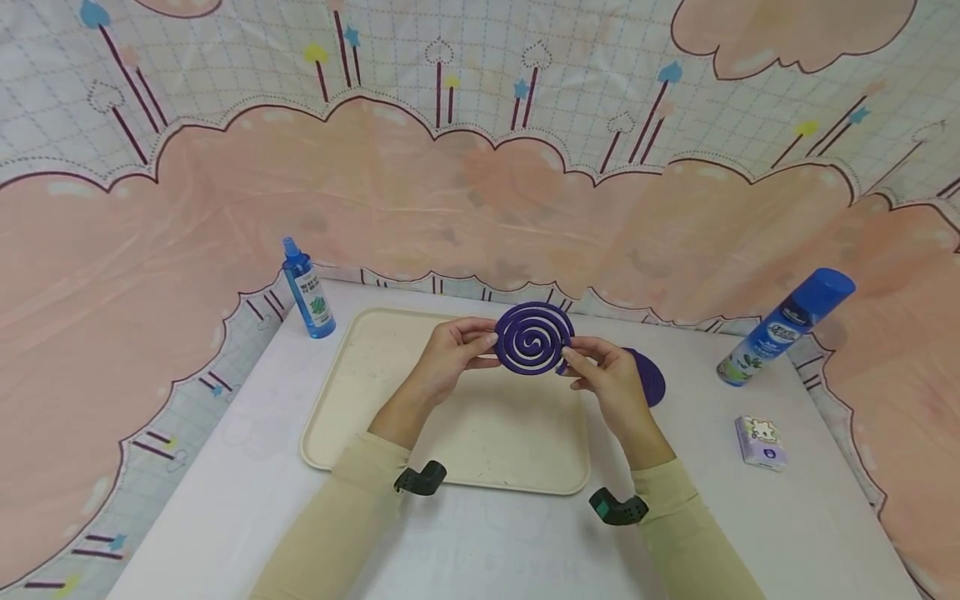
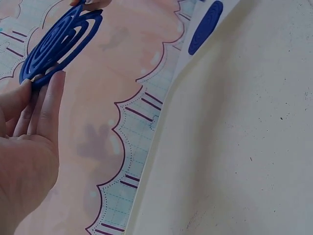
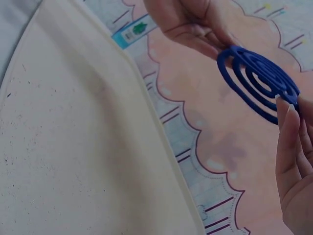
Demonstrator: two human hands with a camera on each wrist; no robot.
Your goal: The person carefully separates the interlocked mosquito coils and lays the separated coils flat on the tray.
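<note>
A dark blue-purple mosquito coil (image 1: 533,342) is held up above the tray, its spiral facing the head camera. My left hand (image 1: 453,358) pinches its left rim between thumb and fingers. On the opposite rim, near the coil's outer end, the thumb and fingers of my right hand (image 1: 613,379) pinch it too. Both wrist views show the coil (image 2: 49,49) edge-on and tilted, with gaps between its rings. Partly hidden behind my right hand, a second coil-shaped purple disc (image 1: 652,383) lies on the table.
Below the hands lies a cream tray (image 1: 360,425) with small dark specks on it. A blue spray bottle (image 1: 309,292) stands at the back left. To the right are a blue aerosol can (image 1: 780,333) and a small purple-and-white packet (image 1: 761,442). Patterned cloth (image 1: 375,208) surrounds the white table (image 1: 480,550).
</note>
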